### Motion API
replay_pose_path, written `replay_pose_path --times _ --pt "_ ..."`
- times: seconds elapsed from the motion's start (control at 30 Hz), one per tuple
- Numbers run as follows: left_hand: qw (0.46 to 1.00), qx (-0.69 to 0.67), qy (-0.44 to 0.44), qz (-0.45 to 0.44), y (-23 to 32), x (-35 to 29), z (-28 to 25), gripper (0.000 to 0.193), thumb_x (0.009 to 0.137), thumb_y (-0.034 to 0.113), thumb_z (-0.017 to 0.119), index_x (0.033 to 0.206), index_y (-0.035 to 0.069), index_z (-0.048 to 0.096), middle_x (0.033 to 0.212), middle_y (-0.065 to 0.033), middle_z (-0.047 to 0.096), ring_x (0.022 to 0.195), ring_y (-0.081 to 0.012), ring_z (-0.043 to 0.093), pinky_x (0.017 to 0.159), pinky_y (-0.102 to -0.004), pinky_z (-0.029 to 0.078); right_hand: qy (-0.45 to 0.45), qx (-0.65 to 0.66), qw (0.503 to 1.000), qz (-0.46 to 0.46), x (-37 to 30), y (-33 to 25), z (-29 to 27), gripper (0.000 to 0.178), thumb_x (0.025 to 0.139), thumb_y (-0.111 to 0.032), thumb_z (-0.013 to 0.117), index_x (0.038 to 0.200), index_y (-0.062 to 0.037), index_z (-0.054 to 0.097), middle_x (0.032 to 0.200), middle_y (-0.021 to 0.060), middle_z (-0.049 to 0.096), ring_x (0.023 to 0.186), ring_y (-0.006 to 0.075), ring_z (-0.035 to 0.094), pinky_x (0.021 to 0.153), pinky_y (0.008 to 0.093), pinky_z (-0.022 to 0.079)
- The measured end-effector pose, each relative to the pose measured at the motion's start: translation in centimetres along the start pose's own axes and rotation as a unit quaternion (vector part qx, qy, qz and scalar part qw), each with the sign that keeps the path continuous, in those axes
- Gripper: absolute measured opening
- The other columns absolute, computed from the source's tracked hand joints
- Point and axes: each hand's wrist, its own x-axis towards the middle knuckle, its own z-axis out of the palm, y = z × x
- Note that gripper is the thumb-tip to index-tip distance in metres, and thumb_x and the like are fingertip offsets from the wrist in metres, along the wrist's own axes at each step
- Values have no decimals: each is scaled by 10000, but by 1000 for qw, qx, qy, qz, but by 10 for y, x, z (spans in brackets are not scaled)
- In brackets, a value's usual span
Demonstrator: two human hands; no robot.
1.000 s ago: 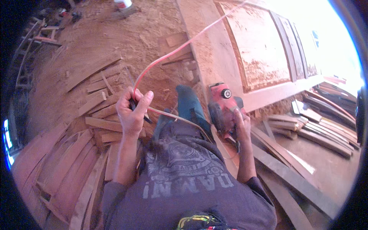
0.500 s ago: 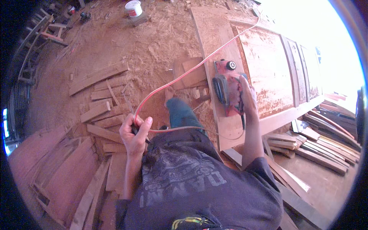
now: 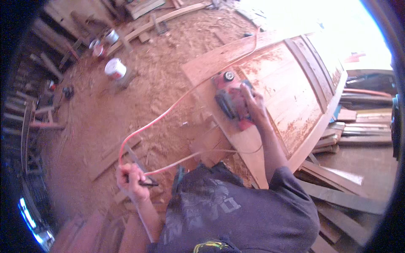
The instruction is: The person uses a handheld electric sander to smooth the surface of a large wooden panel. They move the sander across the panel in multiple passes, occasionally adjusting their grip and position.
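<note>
A red and black electric hand planer (image 3: 236, 99) rests on the near-left border of a framed wooden panel (image 3: 280, 86) that looks like a door. My right hand (image 3: 255, 105) is closed around its handle. My left hand (image 3: 133, 179), held out to the left, is closed on the pinkish cord (image 3: 162, 113). One stretch of cord runs from that hand past the planer toward the panel's far end; another loops back rightward under my right forearm. A short black piece (image 3: 148, 182) sticks out beside my left fingers; its kind is unclear.
Wood shavings cover the floor. A white bucket (image 3: 115, 68) stands at the far left, with more containers behind it. Boards are stacked to the right (image 3: 365, 128), and loose planks (image 3: 112, 160) lie by my left hand. Bright light washes out the upper right.
My view has turned, so the panel now slants and the far-left buckets show. My left hand has moved left and down with the cord. My right hand still grips the planer.
</note>
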Motion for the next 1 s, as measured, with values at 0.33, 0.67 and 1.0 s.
replay_pose_path --times 0.33,0.67,1.0 --pt "978 -150 -138 48 56 206 27 509 1109 181 603 1583 79 449 796 32 500 590 -57 462 490 -209 392 101 -116 988 -32 1 12 -5 413 1065 -422 672 1134 -44 823 878 57 668 818 141 631 738 339 512" --pt "986 -134 -76 -69 29 439 -64 316 1089 267 637 1387 164 656 791 72 524 554 -47 435 407 -213 362 310 -41 950 6 -73 -5 65 408 1073 -399 676 1103 -2 761 731 -22 592 618 82 568 554 282 463" --pt "946 15 -181 -269 -80 571 19 255 996 174 733 1245 122 712 1080 1 758 723 -57 615 480 -205 399 472 151 856 144 -146 -64 205 376 1058 -425 702 1023 -52 733 653 -18 581 511 77 516 465 261 392"
